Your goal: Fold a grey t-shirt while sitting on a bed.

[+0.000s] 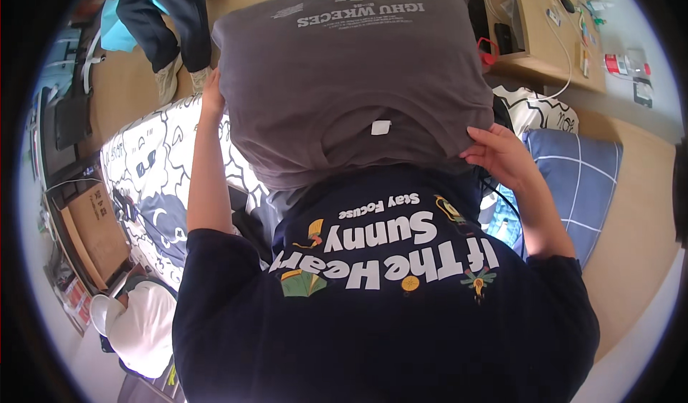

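Observation:
A grey-brown T-shirt [344,66] with a small printed picture and lettering is spread out in front of my body. Its neckline, with a white label [380,127] inside, lies closest to me, and the print is at the far end. My left hand [213,96] grips the shirt's left edge, its fingers partly hidden by the cloth. On the right side, my right hand [502,152] pinches the near corner of the shirt between thumb and fingers. What lies beneath the cloth cannot be seen.
A bed with black-and-white patterned bedding [168,159] is on the left, near a cardboard box [97,231]. Another person's legs [168,23] stand at the far left. On the right are a blue checked pillow [573,181] and a wooden desk [534,23] with cables.

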The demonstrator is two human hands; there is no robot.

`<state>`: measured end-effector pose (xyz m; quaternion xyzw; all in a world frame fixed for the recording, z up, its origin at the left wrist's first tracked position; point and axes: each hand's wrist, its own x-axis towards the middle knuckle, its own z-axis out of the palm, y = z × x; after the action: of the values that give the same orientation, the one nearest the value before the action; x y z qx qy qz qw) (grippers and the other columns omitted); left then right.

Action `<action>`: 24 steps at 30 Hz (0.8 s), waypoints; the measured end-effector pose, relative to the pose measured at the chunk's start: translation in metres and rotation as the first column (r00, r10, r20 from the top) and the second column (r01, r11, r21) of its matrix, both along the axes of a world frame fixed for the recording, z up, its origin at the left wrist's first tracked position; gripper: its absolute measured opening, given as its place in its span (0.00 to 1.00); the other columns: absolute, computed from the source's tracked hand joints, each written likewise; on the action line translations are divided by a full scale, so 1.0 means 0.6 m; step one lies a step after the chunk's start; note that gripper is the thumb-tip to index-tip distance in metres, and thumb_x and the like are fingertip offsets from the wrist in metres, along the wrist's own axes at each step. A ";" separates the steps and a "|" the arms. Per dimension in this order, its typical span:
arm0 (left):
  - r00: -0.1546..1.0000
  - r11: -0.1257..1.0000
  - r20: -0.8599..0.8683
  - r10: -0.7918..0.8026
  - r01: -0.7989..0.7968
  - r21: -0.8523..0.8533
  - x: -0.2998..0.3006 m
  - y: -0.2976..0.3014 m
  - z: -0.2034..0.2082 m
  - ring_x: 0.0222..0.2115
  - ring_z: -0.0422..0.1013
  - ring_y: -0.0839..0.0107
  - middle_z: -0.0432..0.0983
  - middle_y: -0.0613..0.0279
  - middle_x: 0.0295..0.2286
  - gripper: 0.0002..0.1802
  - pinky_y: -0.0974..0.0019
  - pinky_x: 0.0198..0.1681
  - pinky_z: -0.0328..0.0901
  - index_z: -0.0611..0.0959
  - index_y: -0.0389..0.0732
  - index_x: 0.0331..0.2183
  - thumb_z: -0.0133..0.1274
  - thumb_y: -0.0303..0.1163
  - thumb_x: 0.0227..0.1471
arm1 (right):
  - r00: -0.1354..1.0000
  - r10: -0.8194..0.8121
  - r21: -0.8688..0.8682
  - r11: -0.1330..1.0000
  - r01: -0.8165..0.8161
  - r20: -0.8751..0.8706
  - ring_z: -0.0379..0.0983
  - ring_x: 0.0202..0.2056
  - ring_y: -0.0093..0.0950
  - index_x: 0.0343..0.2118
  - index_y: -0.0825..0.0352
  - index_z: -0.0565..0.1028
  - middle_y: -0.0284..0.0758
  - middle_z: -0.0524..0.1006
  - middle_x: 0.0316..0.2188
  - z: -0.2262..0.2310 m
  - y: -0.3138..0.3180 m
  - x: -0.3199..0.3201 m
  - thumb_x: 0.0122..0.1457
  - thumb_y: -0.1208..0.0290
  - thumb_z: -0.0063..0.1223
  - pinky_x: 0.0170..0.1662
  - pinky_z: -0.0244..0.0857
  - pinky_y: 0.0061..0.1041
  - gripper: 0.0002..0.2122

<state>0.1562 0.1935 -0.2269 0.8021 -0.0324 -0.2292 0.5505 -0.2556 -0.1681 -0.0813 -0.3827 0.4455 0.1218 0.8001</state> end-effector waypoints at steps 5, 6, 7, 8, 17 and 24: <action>0.829 0.891 0.558 -0.024 -0.235 0.387 0.018 0.016 0.044 0.33 0.74 0.61 0.78 0.49 0.29 0.31 0.63 0.40 0.64 0.81 0.35 0.37 0.41 0.55 0.59 | 0.986 0.134 0.009 0.991 -0.135 0.100 0.78 0.28 0.25 0.37 0.71 0.72 0.39 0.79 0.28 0.032 -0.011 -0.009 0.58 0.68 0.54 0.32 0.71 0.18 0.11; 0.835 0.884 0.550 0.025 -0.276 0.379 0.020 0.018 0.056 0.29 0.73 0.59 0.78 0.49 0.27 0.30 0.62 0.38 0.64 0.81 0.34 0.33 0.41 0.54 0.59 | 0.984 0.170 -0.005 0.986 -0.170 0.046 0.78 0.28 0.25 0.37 0.71 0.72 0.39 0.79 0.28 0.029 -0.010 -0.012 0.58 0.68 0.54 0.32 0.70 0.18 0.11; 0.830 0.887 0.558 0.010 -0.265 0.378 0.019 0.017 0.065 0.29 0.73 0.59 0.78 0.50 0.27 0.29 0.62 0.38 0.64 0.81 0.33 0.32 0.42 0.52 0.59 | 0.982 0.189 -0.034 0.981 -0.189 -0.006 0.78 0.27 0.25 0.36 0.71 0.72 0.39 0.79 0.28 0.023 -0.007 -0.014 0.59 0.67 0.54 0.31 0.70 0.18 0.11; 0.818 0.887 0.575 -0.008 -0.260 0.381 0.015 0.014 0.075 0.29 0.73 0.59 0.77 0.50 0.28 0.27 0.62 0.38 0.64 0.80 0.33 0.32 0.44 0.51 0.59 | 0.976 0.212 -0.050 0.976 -0.214 -0.045 0.78 0.27 0.25 0.36 0.71 0.72 0.39 0.79 0.28 0.017 -0.005 -0.014 0.59 0.67 0.54 0.31 0.70 0.18 0.11; 0.307 0.705 0.693 -0.652 0.581 0.406 -0.252 -0.027 0.218 0.36 0.69 0.59 0.72 0.61 0.31 0.16 0.59 0.40 0.63 0.79 0.41 0.31 0.63 0.25 0.34 | 0.714 0.667 -0.615 0.477 -0.628 -0.213 0.72 0.22 0.19 0.30 0.69 0.74 0.32 0.76 0.22 0.049 -0.003 -0.004 0.53 0.72 0.59 0.26 0.65 0.19 0.07; 0.222 0.504 0.528 -0.820 0.717 0.481 -0.345 -0.054 0.230 0.45 0.66 0.60 0.69 0.61 0.38 0.17 0.57 0.48 0.59 0.80 0.45 0.35 0.62 0.28 0.37 | 0.536 0.794 -0.858 0.035 -0.512 -0.287 0.69 0.25 0.33 0.36 0.65 0.70 0.36 0.69 0.24 0.024 0.009 -0.011 0.42 0.80 0.58 0.30 0.64 0.28 0.16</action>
<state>-0.0508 0.1611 -0.0888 0.7332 -0.6156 -0.1464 0.2492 -0.2624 -0.1630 -0.0668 -0.9078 0.0922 0.1727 0.3710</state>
